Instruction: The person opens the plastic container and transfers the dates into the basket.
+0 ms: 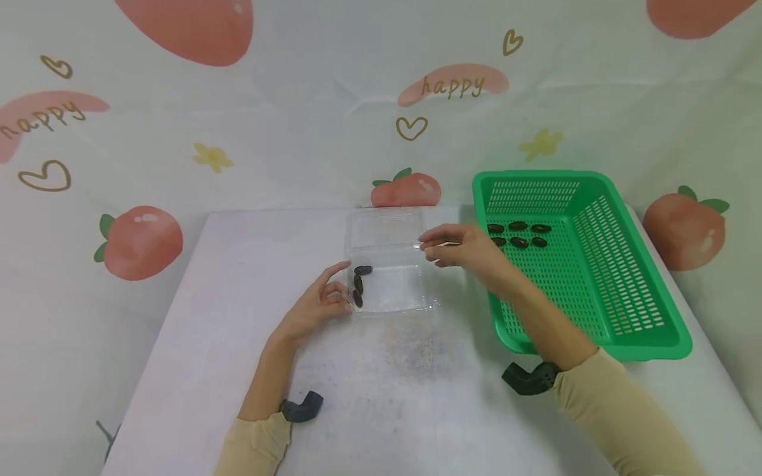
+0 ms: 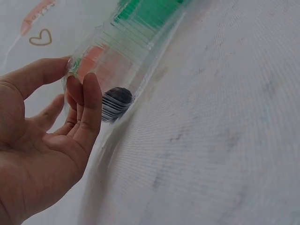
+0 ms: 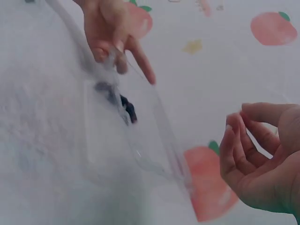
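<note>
A clear plastic hinged box (image 1: 393,289) lies with its lid (image 1: 387,229) folded back behind it. Along its left side sit three dark brown, wrinkled oval pieces that look like dates (image 1: 363,270). My left hand (image 1: 318,305) holds the box's left wall between thumb and fingers; the left wrist view shows one dark date (image 2: 117,101) through the ribbed plastic beside the fingertips. At the lid's right edge hovers my right hand (image 1: 464,251), fingers loosely bent. The right wrist view shows nothing between that hand's (image 3: 267,154) fingers.
A green perforated basket (image 1: 649,291) stands at the right, with several dark dates (image 1: 519,242) near its back left. The white table (image 1: 369,396) bears faint stains. Behind it hangs a white cloth (image 1: 309,119) printed with peaches and hearts.
</note>
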A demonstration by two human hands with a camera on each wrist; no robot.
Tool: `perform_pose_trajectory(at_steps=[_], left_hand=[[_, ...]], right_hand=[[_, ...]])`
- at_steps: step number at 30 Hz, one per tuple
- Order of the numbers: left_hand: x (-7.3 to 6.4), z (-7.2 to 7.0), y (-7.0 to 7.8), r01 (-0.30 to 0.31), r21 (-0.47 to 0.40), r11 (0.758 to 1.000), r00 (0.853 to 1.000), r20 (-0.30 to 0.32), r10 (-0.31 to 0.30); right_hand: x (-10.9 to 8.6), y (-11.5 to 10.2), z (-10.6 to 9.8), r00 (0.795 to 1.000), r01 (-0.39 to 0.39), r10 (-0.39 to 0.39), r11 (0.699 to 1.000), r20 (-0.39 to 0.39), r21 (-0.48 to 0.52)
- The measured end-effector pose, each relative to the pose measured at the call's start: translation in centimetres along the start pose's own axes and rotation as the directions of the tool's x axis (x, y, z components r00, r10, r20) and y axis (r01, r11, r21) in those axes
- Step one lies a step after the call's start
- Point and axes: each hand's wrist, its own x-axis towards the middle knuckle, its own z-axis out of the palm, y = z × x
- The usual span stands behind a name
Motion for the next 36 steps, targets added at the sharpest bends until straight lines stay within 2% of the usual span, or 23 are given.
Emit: perform_pose_trajectory(at_steps=[9, 17, 23, 28, 36], left_hand=[[0.0, 0.1, 0.1, 0.008, 0.004, 1.0, 1.0, -0.01, -0.008], [0.0, 0.1, 0.2, 0.013, 0.027, 1.0, 1.0, -0.013, -0.012], [0.0, 0.1, 0.1, -0.002, 0.017, 1.0, 1.0, 0.001, 0.002], [0.1, 0.1, 0.0, 0.001, 0.022, 1.0, 1.0, 0.001, -0.001], [0.0, 0.1, 0.0, 0.007, -0.008, 1.0, 1.0, -0.003, -0.007]], right_hand=[[1.0, 0.0, 5.5, 0.999, -0.051, 0.05, 0.998, -0.014, -0.044], [2.2, 1.0, 9.2, 1.0, -0.024, 0.024, 0.999, -0.014, -0.043], [3.9, 3.2, 10.5, 0.998, -0.065, 0.066, 0.998, 0.012, -0.021], [4.8, 4.7, 10.9, 0.994, -0.107, 0.11, 0.99, 0.024, -0.09], [5.6, 5.0, 11.7, 0.992, -0.094, 0.11, 0.973, 0.063, -0.209]])
